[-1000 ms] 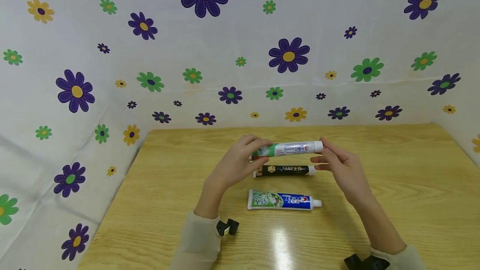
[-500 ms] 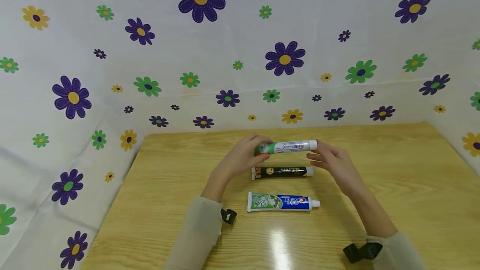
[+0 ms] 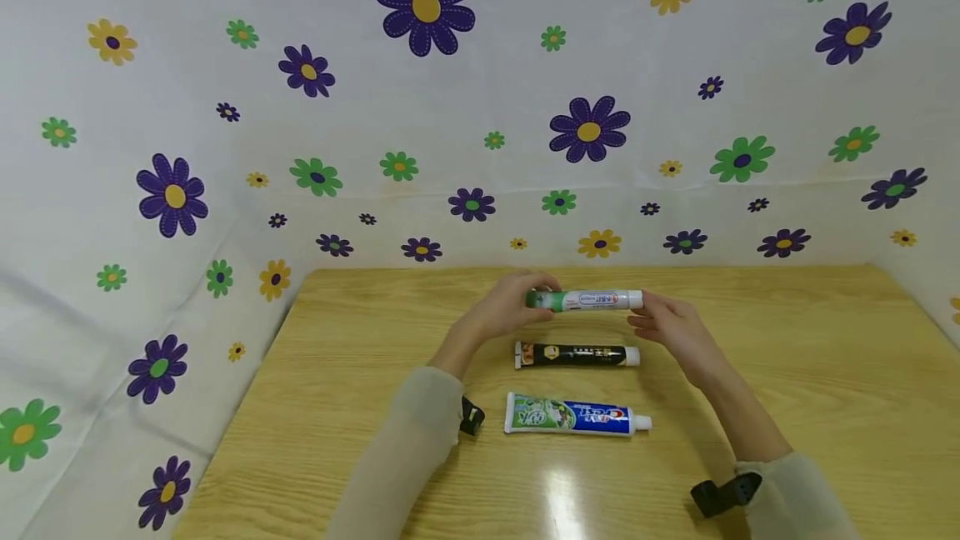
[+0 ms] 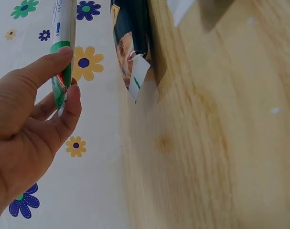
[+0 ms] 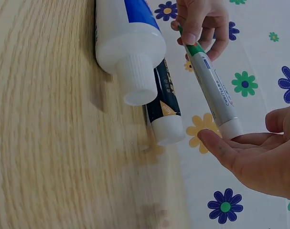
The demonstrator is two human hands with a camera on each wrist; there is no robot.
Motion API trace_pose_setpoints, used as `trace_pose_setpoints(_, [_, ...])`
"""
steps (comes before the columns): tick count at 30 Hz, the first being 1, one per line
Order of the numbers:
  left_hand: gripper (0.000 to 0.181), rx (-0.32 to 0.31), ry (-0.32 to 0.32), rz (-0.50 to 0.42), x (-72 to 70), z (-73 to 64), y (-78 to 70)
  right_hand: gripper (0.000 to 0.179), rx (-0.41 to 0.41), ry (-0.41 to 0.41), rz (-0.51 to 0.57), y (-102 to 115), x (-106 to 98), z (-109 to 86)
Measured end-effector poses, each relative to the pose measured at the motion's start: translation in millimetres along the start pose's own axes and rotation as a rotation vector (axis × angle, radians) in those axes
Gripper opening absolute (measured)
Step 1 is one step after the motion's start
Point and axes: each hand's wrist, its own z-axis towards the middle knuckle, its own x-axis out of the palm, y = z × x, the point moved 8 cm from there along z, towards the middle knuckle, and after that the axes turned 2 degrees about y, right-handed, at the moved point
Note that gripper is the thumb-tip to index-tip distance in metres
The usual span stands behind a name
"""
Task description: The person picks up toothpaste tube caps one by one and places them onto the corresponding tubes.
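A white toothpaste tube with a green tail end (image 3: 600, 300) lies crosswise at the back of the table, its white cap to the right. My left hand (image 3: 513, 305) pinches its green tail between thumb and fingers, as the left wrist view also shows. At the cap end, my right hand (image 3: 678, 332) has its fingers mostly extended, touching the cap (image 5: 230, 129); its thumb stands apart from it. Nearer me lies a black toothpaste tube (image 3: 577, 355), and in front of that a green and blue toothpaste tube (image 3: 570, 416). Whether the held tube touches the table, I cannot tell.
The wooden table (image 3: 337, 423) ends at the back against a white cloth (image 3: 337, 123) printed with flowers, which also hangs along the left and right sides. Black wrist devices (image 3: 726, 495) sit at both sleeves.
Both hands have moved the white and green tube slightly farther back, widening its gap from the black tube. The head view has shifted a little. The two other tubes lie where they were.
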Motion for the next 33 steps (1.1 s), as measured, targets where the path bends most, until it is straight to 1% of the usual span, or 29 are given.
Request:
trace_pose_setpoints(2, [0.038,-0.014,0.008,-0.009,2.9,1.3,1.8,0.061,0.016,-0.002,0.002,-4.5,-1.1,0.5])
trace_pose_setpoints(4, [0.038,-0.034,0.01,0.003,4.8,1.0,4.6,0.06,0.025,0.005,-0.002,-7.6,-0.4,1.4])
trace_pose_setpoints(9, [0.04,-0.076,0.043,0.069,10.8,0.6,10.9,0.058,0.03,0.016,-0.035,-11.7,2.9,4.4])
trace_pose_setpoints(13, [0.039,-0.07,0.083,0.148,16.5,4.3,10.4,0.058,0.046,0.013,-0.073,-14.9,2.2,6.3])
trace_pose_setpoints(16, [0.039,-0.062,0.101,0.203,19.5,8.2,9.7,0.057,0.053,0.009,-0.097,-17.2,-0.4,7.9])
trace_pose_setpoints(20, [0.041,-0.067,0.115,0.254,23.7,11.7,13.5,0.056,0.044,0.015,-0.091,-18.9,-2.2,11.4])
trace_pose_setpoints(25, [0.044,-0.089,0.132,0.282,28.1,11.8,19.5,0.055,0.056,0.048,-0.095,-25.1,0.7,17.1])
trace_pose_setpoints(29, [0.043,-0.107,0.151,0.296,29.6,12.5,22.5,0.056,0.082,0.077,-0.128,-32.7,2.3,20.5])
trace_pose_setpoints(33, [0.042,-0.11,0.166,0.309,30.6,13.3,23.6,0.056,0.102,0.092,-0.16,-38.8,1.0,21.3])
